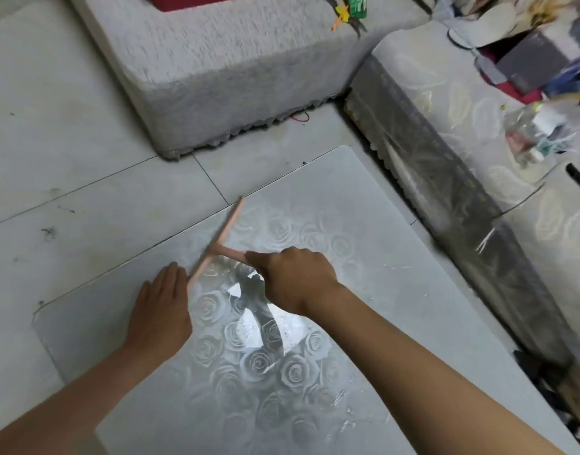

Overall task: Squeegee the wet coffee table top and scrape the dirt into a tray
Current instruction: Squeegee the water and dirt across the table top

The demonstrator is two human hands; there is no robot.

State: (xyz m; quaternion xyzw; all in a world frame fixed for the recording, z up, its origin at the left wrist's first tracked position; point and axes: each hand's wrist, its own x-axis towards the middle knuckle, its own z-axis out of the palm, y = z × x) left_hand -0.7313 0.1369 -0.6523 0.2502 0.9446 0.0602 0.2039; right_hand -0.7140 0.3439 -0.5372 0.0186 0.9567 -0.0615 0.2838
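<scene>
Pale grey floor tiles (68,159) with thin dark joints lie under a low coffee table top (397,290), a smooth glossy slab with rounded corners and a pattern of roses across its middle (whitish streaks and specks show along its right side). Your squeegee (221,241) is on the table's left part, close to the left edge. It is pale pink and T-shaped. Its long, thin blade runs diagonally from the far right down to the near left, roughly along that edge, and its short handle points right. Your right hand (295,277) has its fingers curled tight round the handle, knuckles up. Your left hand (160,310) lies flat on the top, fingers straight and close together, the tips just beside the blade's near end. Beyond the table stands a grey upholstered block (232,60) with a rough, nubby cover. To the right, on a sofa (446,110) in rose-patterned fabric, a clear plastic bag (538,133) holds small items too blurred to tell.
</scene>
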